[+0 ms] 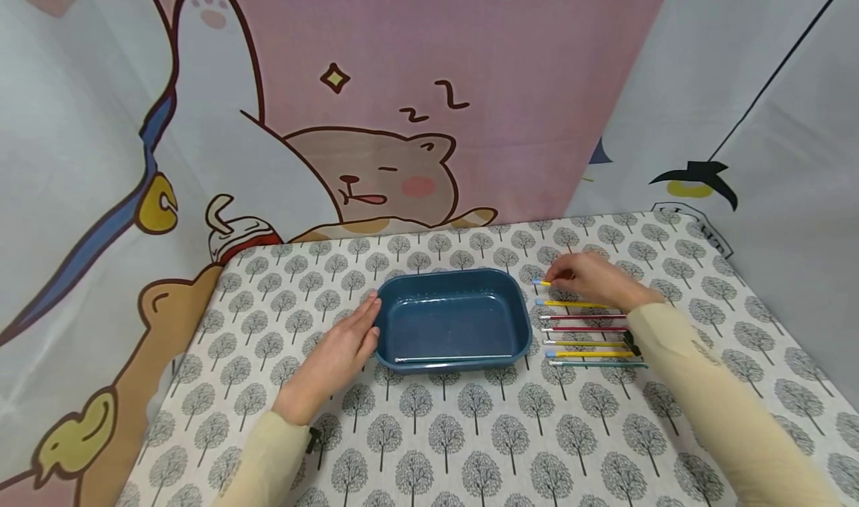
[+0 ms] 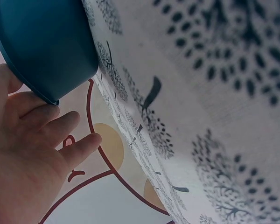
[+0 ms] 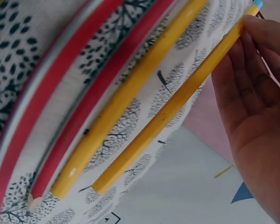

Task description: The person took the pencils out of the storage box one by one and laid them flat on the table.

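Note:
A deep blue rectangular plastic container (image 1: 448, 320) sits on the cloth, a dark green pencil (image 1: 456, 359) lying along its near side inside. My left hand (image 1: 341, 347) rests its extended fingers against the container's left rim; in the left wrist view the fingers (image 2: 60, 128) are spread loosely beside the blue wall (image 2: 49, 51). My right hand (image 1: 590, 277) pinches a yellow pencil (image 3: 177, 100) near its blue end, behind the row on the right. Nearest to it lies another yellow pencil (image 1: 580, 304), with a red pencil (image 1: 584, 317) just in front.
Closer to me in the row lie another red pencil (image 1: 584, 329), two more yellow pencils and a green pencil (image 1: 597, 364), roughly parallel. A tree-print cloth (image 1: 416, 447) covers the table. Cartoon-printed fabric (image 1: 537, 67) hangs behind and along the sides.

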Motion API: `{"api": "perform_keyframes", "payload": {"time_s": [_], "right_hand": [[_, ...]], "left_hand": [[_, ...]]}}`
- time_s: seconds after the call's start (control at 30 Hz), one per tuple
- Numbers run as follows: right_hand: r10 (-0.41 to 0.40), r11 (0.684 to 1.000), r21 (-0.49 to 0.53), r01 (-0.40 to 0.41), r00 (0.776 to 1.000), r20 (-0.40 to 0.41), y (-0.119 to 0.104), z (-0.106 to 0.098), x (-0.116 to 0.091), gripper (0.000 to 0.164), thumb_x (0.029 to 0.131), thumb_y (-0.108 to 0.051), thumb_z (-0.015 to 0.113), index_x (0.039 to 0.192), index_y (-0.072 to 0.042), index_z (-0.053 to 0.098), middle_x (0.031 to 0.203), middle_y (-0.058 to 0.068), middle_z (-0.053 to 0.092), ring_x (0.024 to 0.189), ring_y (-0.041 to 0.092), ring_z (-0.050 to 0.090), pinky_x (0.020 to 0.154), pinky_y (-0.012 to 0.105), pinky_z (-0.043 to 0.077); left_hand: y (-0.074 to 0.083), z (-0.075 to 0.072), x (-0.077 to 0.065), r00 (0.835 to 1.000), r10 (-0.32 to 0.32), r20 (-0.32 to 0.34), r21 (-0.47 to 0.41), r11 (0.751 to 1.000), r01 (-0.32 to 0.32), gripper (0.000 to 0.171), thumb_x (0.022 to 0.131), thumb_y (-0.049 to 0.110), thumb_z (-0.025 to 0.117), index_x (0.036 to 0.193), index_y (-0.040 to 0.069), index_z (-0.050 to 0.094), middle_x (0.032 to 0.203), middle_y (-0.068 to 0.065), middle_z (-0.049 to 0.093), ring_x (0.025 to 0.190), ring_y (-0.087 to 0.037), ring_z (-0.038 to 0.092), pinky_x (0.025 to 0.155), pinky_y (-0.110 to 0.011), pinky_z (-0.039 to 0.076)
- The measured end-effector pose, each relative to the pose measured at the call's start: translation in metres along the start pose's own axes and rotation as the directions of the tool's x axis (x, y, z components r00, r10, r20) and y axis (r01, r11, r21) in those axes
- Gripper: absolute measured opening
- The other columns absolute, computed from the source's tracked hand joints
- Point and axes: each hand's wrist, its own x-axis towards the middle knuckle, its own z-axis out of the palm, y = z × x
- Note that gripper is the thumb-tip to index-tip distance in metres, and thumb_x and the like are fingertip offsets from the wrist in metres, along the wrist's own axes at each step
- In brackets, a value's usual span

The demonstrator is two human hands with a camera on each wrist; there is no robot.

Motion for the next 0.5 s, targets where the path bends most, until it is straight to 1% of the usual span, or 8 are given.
{"api": "perform_keyframes", "payload": {"time_s": [0.13, 0.3, 0.5], "right_hand": [[0.029, 0.999, 0.016, -0.03, 0.999, 0.038, 0.006, 0.005, 0.003, 0.012, 0.097, -0.006, 0.072, 0.106, -0.009, 0.079, 0.104, 0.003, 0.075, 0.089, 0.016, 0.068, 0.079, 0.041, 0.059], [0.057, 0.998, 0.02, -0.059, 0.995, 0.081, 0.011, 0.008, 0.004, 0.011, 0.098, -0.009, 0.071, 0.106, -0.011, 0.078, 0.101, -0.001, 0.073, 0.084, 0.013, 0.064, 0.076, 0.039, 0.057], [0.057, 0.998, 0.024, -0.06, 0.992, 0.11, 0.012, 0.008, 0.004, 0.01, 0.099, -0.009, 0.07, 0.105, -0.011, 0.078, 0.097, -0.003, 0.073, 0.079, 0.013, 0.061, 0.073, 0.037, 0.054]], "left_hand": [[0.0, 0.0, 0.0, 1.0, 0.002, -0.001, 0.002, 1.0, -0.002, 0.052, 0.11, 0.022, 0.051, 0.157, 0.002, 0.041, 0.167, -0.008, 0.028, 0.146, -0.037, 0.042, 0.119, -0.053, 0.038], [-0.001, 0.0, 0.0, 1.0, 0.002, 0.003, 0.002, 1.0, -0.002, 0.052, 0.11, 0.021, 0.051, 0.157, 0.002, 0.04, 0.167, -0.007, 0.028, 0.147, -0.036, 0.041, 0.119, -0.053, 0.038], [0.0, 0.0, 0.0, 1.0, -0.001, 0.006, 0.002, 1.0, 0.001, 0.053, 0.11, 0.022, 0.051, 0.158, 0.002, 0.04, 0.167, -0.007, 0.028, 0.147, -0.036, 0.041, 0.119, -0.053, 0.038]]}}
